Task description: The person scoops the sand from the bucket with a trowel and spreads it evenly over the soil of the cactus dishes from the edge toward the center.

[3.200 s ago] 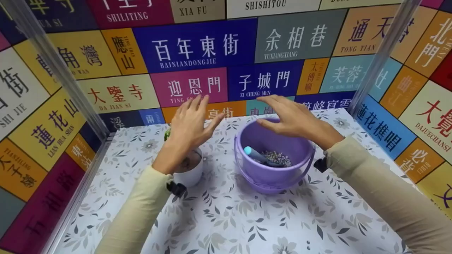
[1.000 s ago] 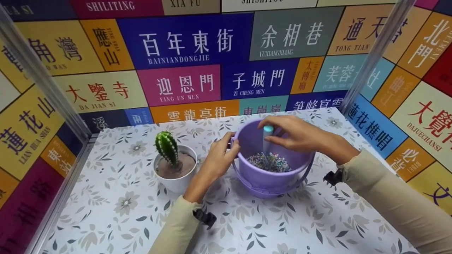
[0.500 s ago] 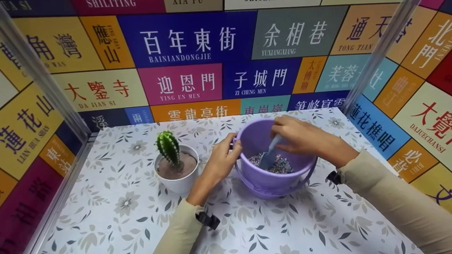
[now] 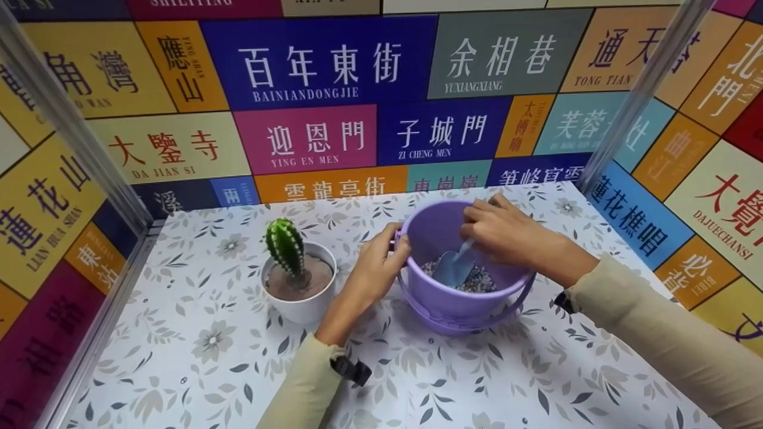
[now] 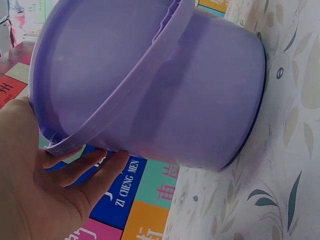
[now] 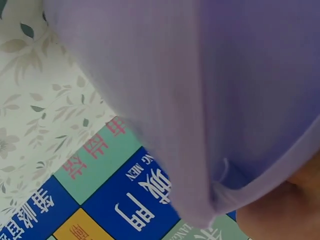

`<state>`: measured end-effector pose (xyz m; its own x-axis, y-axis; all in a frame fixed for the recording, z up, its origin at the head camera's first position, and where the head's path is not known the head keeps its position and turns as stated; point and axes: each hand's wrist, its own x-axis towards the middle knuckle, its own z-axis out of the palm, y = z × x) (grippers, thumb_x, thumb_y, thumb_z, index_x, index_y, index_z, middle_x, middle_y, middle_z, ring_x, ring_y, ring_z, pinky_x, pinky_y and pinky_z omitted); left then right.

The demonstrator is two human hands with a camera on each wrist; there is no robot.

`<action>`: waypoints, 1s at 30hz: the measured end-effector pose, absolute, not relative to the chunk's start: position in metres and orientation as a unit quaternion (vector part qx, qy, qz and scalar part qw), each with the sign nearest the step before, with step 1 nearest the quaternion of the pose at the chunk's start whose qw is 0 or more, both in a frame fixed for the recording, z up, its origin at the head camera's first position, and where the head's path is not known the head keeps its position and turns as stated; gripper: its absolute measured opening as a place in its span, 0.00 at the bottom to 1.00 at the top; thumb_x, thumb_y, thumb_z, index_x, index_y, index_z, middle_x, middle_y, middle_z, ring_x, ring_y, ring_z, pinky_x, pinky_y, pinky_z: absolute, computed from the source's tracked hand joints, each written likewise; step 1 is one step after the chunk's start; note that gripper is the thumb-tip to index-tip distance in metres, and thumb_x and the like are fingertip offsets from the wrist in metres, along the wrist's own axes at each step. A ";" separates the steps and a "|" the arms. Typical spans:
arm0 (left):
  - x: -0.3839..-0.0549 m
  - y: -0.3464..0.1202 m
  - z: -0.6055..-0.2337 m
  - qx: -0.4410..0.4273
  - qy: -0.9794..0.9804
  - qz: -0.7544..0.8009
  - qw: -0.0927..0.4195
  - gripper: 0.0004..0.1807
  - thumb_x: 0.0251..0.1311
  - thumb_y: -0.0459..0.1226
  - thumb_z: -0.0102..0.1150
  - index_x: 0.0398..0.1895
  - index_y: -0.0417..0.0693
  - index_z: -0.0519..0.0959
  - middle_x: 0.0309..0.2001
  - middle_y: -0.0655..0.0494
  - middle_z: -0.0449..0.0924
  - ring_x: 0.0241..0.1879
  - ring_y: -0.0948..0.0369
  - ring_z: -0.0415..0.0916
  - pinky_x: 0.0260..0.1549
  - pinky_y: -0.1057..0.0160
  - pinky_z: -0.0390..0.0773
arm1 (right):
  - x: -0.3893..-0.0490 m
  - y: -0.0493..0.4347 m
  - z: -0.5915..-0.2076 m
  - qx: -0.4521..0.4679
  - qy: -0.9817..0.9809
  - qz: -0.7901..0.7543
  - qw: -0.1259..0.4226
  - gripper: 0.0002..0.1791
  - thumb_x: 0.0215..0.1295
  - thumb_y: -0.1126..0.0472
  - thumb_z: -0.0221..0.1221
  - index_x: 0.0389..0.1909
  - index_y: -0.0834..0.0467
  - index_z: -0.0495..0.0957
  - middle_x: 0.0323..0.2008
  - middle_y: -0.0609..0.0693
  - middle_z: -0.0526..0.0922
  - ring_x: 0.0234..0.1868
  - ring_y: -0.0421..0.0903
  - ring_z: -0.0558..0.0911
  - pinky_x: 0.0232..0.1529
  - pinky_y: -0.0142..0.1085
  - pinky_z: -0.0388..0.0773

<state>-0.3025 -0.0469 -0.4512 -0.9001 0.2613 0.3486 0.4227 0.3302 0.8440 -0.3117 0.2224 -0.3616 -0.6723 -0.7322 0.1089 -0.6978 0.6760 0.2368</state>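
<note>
Tabletop (image 4: 214,381) ends at lettered panels (image 4: 322,62), spreading wide before the bucket (image 4: 453,313). Left hand (image 4: 371,268) grips its rim (image 4: 459,292); right hand (image 4: 503,231) holds the trowel (image 4: 454,268).

The right hand (image 4: 506,231) has tipped the blue trowel (image 4: 453,269) from upright to slanting.

Pot (image 4: 295,308) and bucket (image 4: 453,307) on table (image 4: 208,387), pot at bucket's 9 o'clock.
Cactus (image 4: 285,253) in pot; granules (image 4: 481,282) in bucket, scoop (image 4: 453,269) blade down at them toward 7 o'clock, handle toward 1 o'clock in right hand (image 4: 499,231) over the opening. Left hand (image 4: 374,265) at bucket rim's 9 o'clock, between pot and bucket. Wall (image 4: 322,65) behind table, at 12 o'clock.
</note>
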 end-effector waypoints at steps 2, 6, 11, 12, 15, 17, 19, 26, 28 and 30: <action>-0.302 -0.047 -0.451 -0.211 -0.813 -0.538 0.075 0.22 0.79 0.48 0.47 0.66 0.49 0.80 0.54 0.47 0.89 0.53 0.56 0.87 0.49 0.59 0.90 | -0.313 0.224 -0.362 0.392 -0.910 -0.087 0.101 0.12 0.61 0.60 0.78 0.44 0.56 0.91 0.44 0.55 0.85 0.50 0.56 0.80 0.52 0.52 0.73; -0.302 -0.047 -0.451 -0.212 -0.812 -0.540 0.072 0.23 0.80 0.48 0.47 0.66 0.48 0.80 0.53 0.48 0.89 0.52 0.55 0.88 0.48 0.60 0.91 | -0.313 0.227 -0.358 0.381 -0.909 -0.099 0.135 0.12 0.59 0.62 0.78 0.43 0.58 0.90 0.46 0.56 0.85 0.51 0.57 0.80 0.52 0.51 0.73; -0.302 -0.046 -0.451 -0.209 -0.809 -0.546 0.067 0.22 0.80 0.48 0.47 0.66 0.49 0.80 0.55 0.48 0.89 0.52 0.56 0.88 0.48 0.63 0.90 | -0.315 0.229 -0.358 0.363 -0.904 -0.137 0.179 0.13 0.51 0.69 0.75 0.39 0.61 0.88 0.45 0.57 0.83 0.48 0.57 0.77 0.52 0.51 0.72; -0.302 -0.046 -0.451 -0.209 -0.808 -0.547 0.066 0.22 0.79 0.47 0.47 0.66 0.49 0.80 0.55 0.48 0.89 0.53 0.57 0.88 0.48 0.63 0.90 | -0.316 0.229 -0.359 0.363 -0.903 -0.143 0.181 0.13 0.50 0.70 0.75 0.39 0.62 0.88 0.45 0.58 0.83 0.47 0.57 0.77 0.51 0.50 0.72; -0.301 -0.046 -0.451 -0.208 -0.807 -0.549 0.064 0.22 0.79 0.47 0.48 0.66 0.49 0.80 0.56 0.47 0.88 0.54 0.57 0.88 0.49 0.63 0.90 | -0.317 0.230 -0.362 0.361 -0.903 -0.150 0.180 0.10 0.53 0.68 0.74 0.37 0.63 0.87 0.44 0.58 0.83 0.47 0.57 0.77 0.49 0.50 0.72; -0.301 -0.046 -0.450 -0.208 -0.806 -0.550 0.065 0.22 0.80 0.47 0.47 0.66 0.49 0.80 0.57 0.46 0.88 0.54 0.56 0.88 0.49 0.62 0.91 | -0.318 0.230 -0.365 0.360 -0.905 -0.148 0.175 0.09 0.56 0.65 0.74 0.35 0.62 0.86 0.43 0.59 0.84 0.47 0.57 0.77 0.49 0.50 0.72; -0.301 -0.046 -0.450 -0.206 -0.808 -0.547 0.067 0.22 0.80 0.48 0.47 0.66 0.49 0.80 0.56 0.47 0.88 0.54 0.55 0.88 0.50 0.60 0.91 | -0.318 0.230 -0.368 0.362 -0.905 -0.147 0.166 0.08 0.60 0.61 0.73 0.35 0.62 0.86 0.42 0.58 0.84 0.47 0.57 0.78 0.48 0.50 0.72; -0.301 -0.046 -0.450 -0.204 -0.815 -0.538 0.072 0.23 0.80 0.48 0.47 0.66 0.48 0.80 0.57 0.47 0.88 0.55 0.55 0.87 0.51 0.57 0.90 | -0.318 0.227 -0.377 0.363 -0.903 -0.168 0.156 0.17 0.61 0.52 0.77 0.37 0.62 0.87 0.39 0.56 0.86 0.46 0.57 0.78 0.49 0.50 0.72; -0.301 -0.046 -0.450 -0.204 -0.814 -0.538 0.072 0.22 0.80 0.48 0.47 0.66 0.49 0.80 0.57 0.47 0.88 0.55 0.56 0.87 0.51 0.58 0.90 | -0.318 0.226 -0.378 0.359 -0.904 -0.171 0.156 0.18 0.60 0.51 0.78 0.38 0.63 0.88 0.40 0.57 0.87 0.46 0.56 0.79 0.49 0.50 0.73; -0.301 -0.046 -0.450 -0.204 -0.815 -0.538 0.071 0.22 0.80 0.48 0.47 0.66 0.49 0.80 0.57 0.48 0.88 0.55 0.57 0.87 0.51 0.59 0.90 | -0.317 0.226 -0.378 0.357 -0.906 -0.170 0.149 0.19 0.59 0.51 0.79 0.39 0.63 0.88 0.40 0.57 0.87 0.47 0.56 0.79 0.49 0.50 0.74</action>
